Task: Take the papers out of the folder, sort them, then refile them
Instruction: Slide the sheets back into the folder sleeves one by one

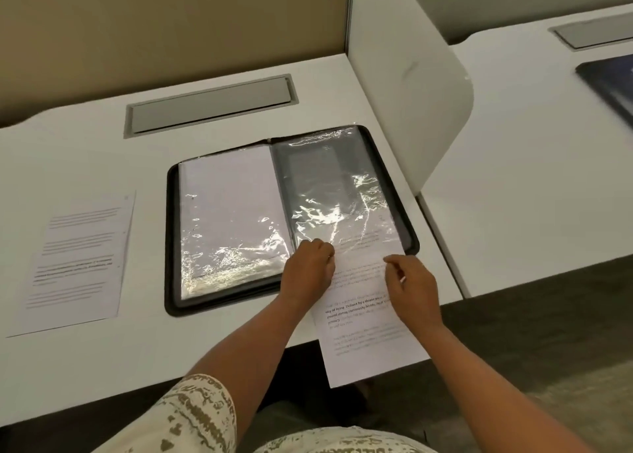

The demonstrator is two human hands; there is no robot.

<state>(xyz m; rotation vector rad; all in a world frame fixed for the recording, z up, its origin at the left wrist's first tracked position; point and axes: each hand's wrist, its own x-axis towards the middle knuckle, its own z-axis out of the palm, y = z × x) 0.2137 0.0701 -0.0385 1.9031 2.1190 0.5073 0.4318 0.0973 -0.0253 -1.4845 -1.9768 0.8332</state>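
A black zip folder lies open on the white desk, with shiny plastic sleeves on both sides. The left sleeve holds a white sheet. A printed sheet sticks halfway out of the bottom of the right sleeve and hangs over the desk's front edge. My left hand pinches the lower edge of the right sleeve beside the sheet. My right hand pinches the sheet's right side. Another printed page lies flat on the desk, left of the folder.
A grey cable flap is set into the desk behind the folder. A white divider panel stands at the right. Beyond it, a neighbouring desk carries a dark folder. Beige partition wall behind.
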